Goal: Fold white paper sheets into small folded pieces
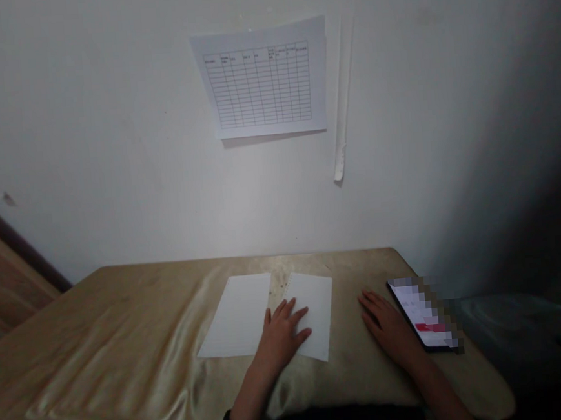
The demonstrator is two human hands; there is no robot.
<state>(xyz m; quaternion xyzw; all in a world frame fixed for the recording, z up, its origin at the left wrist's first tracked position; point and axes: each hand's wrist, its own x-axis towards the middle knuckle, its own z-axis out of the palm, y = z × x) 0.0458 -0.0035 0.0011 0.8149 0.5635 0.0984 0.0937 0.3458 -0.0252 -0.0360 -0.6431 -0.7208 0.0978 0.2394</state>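
On the left I see a white sheet lying flat on the cloth-covered table, just beside the left hand. That hand is open, fingers spread on the second sheet, gripping nothing; most of this paper extends rightward past the fingertips. Farther right, I have the right hand resting flat, loosely extended and empty, beside the phone.

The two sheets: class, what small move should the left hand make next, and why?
Perhaps the left hand should turn the right sheet straight: the hand lies partly over that sheet, whose far edge slants, while that of the left sheet runs nearly level.
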